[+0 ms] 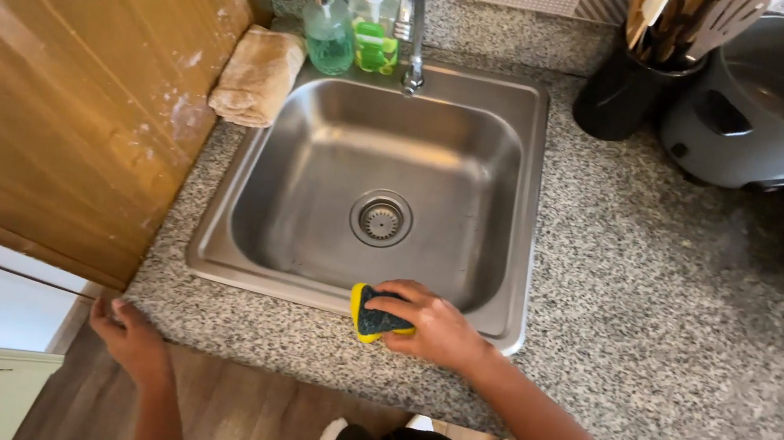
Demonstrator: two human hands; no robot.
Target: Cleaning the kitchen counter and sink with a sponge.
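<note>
While granite countertop (666, 286) surrounds the sink (514, 216), wood-look flooring (236, 411) seemingly lies below.

The scene is bright and evenly lit, with warm daylight that seems to come from the upper left. The wooden panel (68, 77) glows orange and looks slightly washed out along its top. The steel sink (364, 277) shows soft glare on its back wall and a bright streak on the near rim. Shadows are mild: a dark patch lies under the pot (781, 100), and the floor (236, 411) below the table (666, 286) edge is dimmer. Focus is sharp in the middle; straight edges bow near the corners, where detail softens slightly.
</note>
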